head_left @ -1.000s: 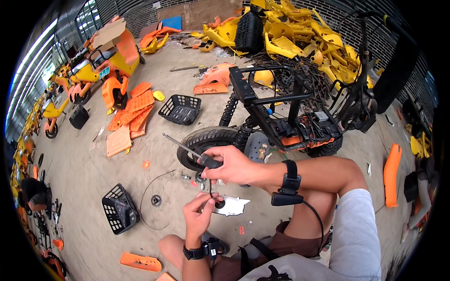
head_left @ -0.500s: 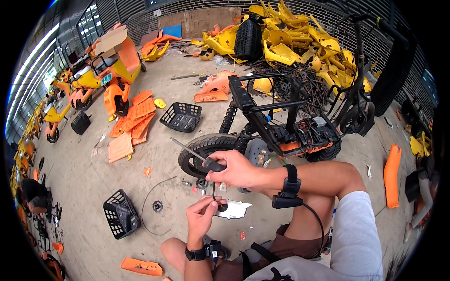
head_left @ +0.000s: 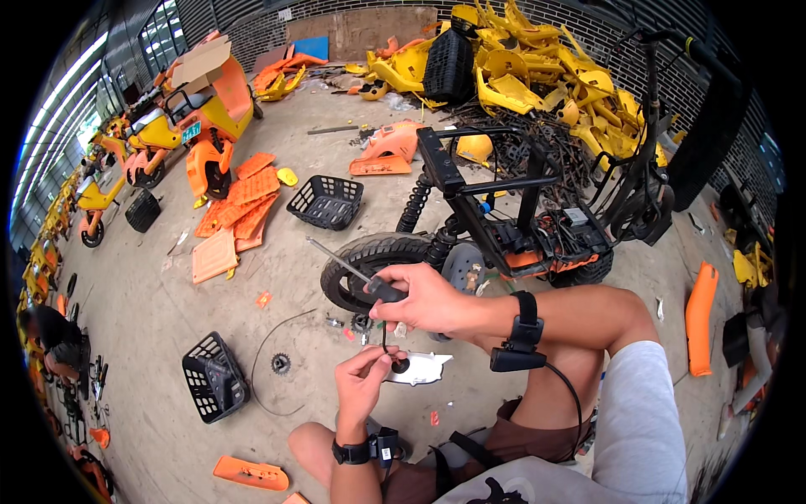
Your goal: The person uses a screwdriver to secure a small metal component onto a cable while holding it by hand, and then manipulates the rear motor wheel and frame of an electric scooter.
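My right hand (head_left: pixel 426 296) is closed round the black handle of a screwdriver (head_left: pixel 384 290), whose metal shaft points up and to the left. Below that fist a short black cable (head_left: pixel 384 336) runs down to my left hand (head_left: pixel 359 385). The left thumb and fingertips pinch the cable's lower part, next to a small round black piece (head_left: pixel 401 365); whether the two are joined I cannot tell. Right behind these fingers a silvery-white metal cover (head_left: pixel 426 368) lies on the floor. The cable's upper end is hidden by the right hand.
A stripped black scooter frame (head_left: pixel 495 189) with its rear wheel (head_left: pixel 340 286) stands ahead. Black baskets (head_left: pixel 326 202) (head_left: pixel 214 378), a gear (head_left: pixel 280 363), a thin curved cable (head_left: pixel 256 370) and orange panels (head_left: pixel 252 473) lie around. Yellow panels (head_left: pixel 508 63) are heaped at the back.
Both hands keep their grips, with the screwdriver and cable in nearly the same place. The whole view has shifted slightly.
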Motion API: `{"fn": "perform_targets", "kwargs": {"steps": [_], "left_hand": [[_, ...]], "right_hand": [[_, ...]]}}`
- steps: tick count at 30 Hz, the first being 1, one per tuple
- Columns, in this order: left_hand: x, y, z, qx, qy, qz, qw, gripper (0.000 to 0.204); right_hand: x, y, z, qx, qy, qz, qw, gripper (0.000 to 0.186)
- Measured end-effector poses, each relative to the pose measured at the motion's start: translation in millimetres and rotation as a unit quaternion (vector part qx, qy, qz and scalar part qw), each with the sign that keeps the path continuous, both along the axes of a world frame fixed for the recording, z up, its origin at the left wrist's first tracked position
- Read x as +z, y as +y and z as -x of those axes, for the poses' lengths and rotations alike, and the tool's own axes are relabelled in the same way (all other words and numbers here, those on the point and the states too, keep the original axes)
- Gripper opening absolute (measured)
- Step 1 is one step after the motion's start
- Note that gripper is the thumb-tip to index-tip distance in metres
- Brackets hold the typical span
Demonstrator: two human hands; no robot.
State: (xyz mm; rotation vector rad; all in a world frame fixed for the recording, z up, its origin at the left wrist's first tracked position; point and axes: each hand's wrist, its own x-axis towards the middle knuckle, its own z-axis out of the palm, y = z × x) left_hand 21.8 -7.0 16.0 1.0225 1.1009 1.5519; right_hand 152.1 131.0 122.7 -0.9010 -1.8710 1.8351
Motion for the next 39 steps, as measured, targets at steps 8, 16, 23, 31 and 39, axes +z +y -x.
{"fn": "perform_targets", "kwargs": {"steps": [8,16,23,31,39], "left_hand": [[2.8,4.4,-3.8,0.035,0.03,0.005,0.999,0.016],[3.0,8.6,-3.2,0.011,0.051,0.006,0.999,0.016],[-1.5,17.6,-4.0,-0.008,0.072,0.013,0.997,0.016],[-6.7,20.7,-3.8,-0.016,0.009,0.015,1.0,0.017],[-5.9,13.0,1.8,0.047,-0.003,0.042,0.998,0.017]], "right_hand": [[0.2,3.6,-2.8,0.005,0.015,0.0,1.0,0.033],[-9.2,12.3,-8.3,-0.001,0.014,0.031,0.999,0.033],[-21.0,24.1,-10.7,-0.023,0.002,0.107,0.994,0.035],[-25.5,31.4,-9.4,-0.059,0.008,0.164,0.985,0.031],[-15.8,27.1,-7.5,-0.035,-0.017,0.217,0.975,0.033]]}}
